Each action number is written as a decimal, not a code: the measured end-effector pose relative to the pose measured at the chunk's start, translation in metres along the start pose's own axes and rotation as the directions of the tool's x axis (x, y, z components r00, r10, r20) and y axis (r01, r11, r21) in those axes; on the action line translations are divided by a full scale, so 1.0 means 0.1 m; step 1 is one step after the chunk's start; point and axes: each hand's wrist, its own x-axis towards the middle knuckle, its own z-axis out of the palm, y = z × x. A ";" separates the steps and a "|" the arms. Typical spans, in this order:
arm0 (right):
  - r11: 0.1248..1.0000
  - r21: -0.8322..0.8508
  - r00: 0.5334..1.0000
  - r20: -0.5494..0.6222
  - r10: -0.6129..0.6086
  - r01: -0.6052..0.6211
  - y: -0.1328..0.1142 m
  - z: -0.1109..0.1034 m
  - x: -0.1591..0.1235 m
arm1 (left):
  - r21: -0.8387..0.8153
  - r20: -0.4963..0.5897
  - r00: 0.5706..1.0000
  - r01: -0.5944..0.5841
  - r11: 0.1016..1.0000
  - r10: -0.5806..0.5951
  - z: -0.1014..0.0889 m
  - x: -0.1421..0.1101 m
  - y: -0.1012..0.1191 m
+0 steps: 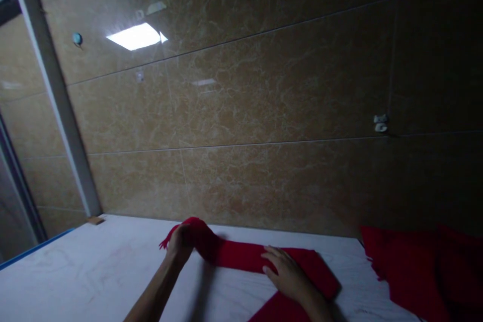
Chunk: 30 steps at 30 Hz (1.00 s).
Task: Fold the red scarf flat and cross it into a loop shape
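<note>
A long red scarf with a fringed end lies folded on the white table. My left hand is closed around the scarf near its fringe and lifts that end off the surface, so the cloth curves up to it. Flat on the scarf rests my right hand, fingers stretched out, close to where the cloth turns at a corner. From that fold another length of scarf runs toward the lower edge of the view, where it is cut off.
More red fringed cloth is heaped at the right, in dim light. Behind the table rises a tan marble-patterned wall. A grey metal frame stands at the left, with a small brown block at its foot.
</note>
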 end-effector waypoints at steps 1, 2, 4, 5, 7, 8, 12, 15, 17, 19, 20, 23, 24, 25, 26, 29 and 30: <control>1.000 0.009 1.000 -0.011 -0.006 0.006 0.01 0.01 0.00 | -0.041 0.033 0.999 0.014 0.999 -0.012 0.09 -0.09 0.00; 1.000 0.017 1.000 -0.021 -0.013 0.014 0.02 0.02 0.01 | -0.065 0.070 0.997 0.017 0.998 -0.012 0.17 -0.21 -0.03; 0.999 0.033 0.999 -0.037 -0.032 0.033 0.04 0.03 0.01 | -0.047 0.182 0.982 -0.034 0.998 0.042 0.31 -0.57 -0.20; 0.998 0.041 0.998 -0.042 -0.042 0.044 0.05 0.04 0.01 | 0.061 0.246 0.963 -0.133 0.989 0.114 0.36 -0.79 -0.34; 0.997 0.057 0.997 -0.050 -0.052 0.055 0.06 0.04 0.01 | 0.320 0.562 0.799 -0.449 0.835 0.214 0.42 -1.23 -0.70; 0.996 0.063 0.997 -0.054 -0.052 0.056 0.06 0.05 0.01 | 0.356 0.753 0.625 -0.648 0.673 0.203 0.44 -1.43 -0.89; 0.997 0.069 0.997 -0.064 -0.037 0.042 0.07 0.07 0.02 | 0.246 0.958 0.278 -0.920 0.307 0.066 0.43 -1.85 -1.50; 0.996 0.074 0.997 -0.060 -0.041 0.045 0.05 0.08 0.01 | 0.263 0.959 0.272 -0.958 0.111 0.078 0.36 -1.84 -1.58; 0.995 0.083 0.997 -0.058 -0.045 0.050 0.03 0.04 0.01 | 0.261 0.964 0.265 -0.958 0.118 0.017 0.30 -1.79 -1.46; 0.994 0.096 0.997 -0.062 -0.050 0.056 -0.02 -0.04 0.02 | 0.265 0.964 0.258 -0.935 0.234 -0.061 0.24 -1.73 -1.22; 0.993 0.101 0.996 -0.070 -0.051 0.058 -0.05 -0.10 0.02 | 0.296 0.955 0.284 -0.902 0.314 -0.084 0.21 -1.68 -1.07; 0.994 0.104 0.995 -0.100 -0.025 0.036 -0.15 -0.35 0.02 | 0.496 0.814 0.581 -0.679 0.541 -0.017 0.16 -1.42 -0.60; 0.995 0.097 0.995 -0.097 -0.001 0.011 -0.17 -0.43 -0.01 | 0.561 0.726 0.688 -0.580 0.591 -0.014 0.17 -1.30 -0.48; 0.996 0.088 0.996 -0.081 0.032 -0.024 -0.19 -0.51 -0.05 | 0.598 0.669 0.743 -0.508 0.620 -0.036 0.19 -1.16 -0.38; 0.995 0.074 0.996 -0.054 0.071 -0.067 -0.21 -0.57 -0.12 | 0.624 0.625 0.778 -0.456 0.635 -0.056 0.22 -1.02 -0.32; 0.976 0.009 0.975 0.037 0.219 -0.220 -0.25 -0.67 -0.47 | 0.630 0.616 0.785 -0.446 0.635 -0.060 0.39 -0.66 -0.34; 0.962 -0.017 0.961 0.051 0.273 -0.272 -0.28 -0.66 -0.62 | 0.619 0.633 0.772 -0.461 0.636 -0.056 0.46 -0.58 -0.39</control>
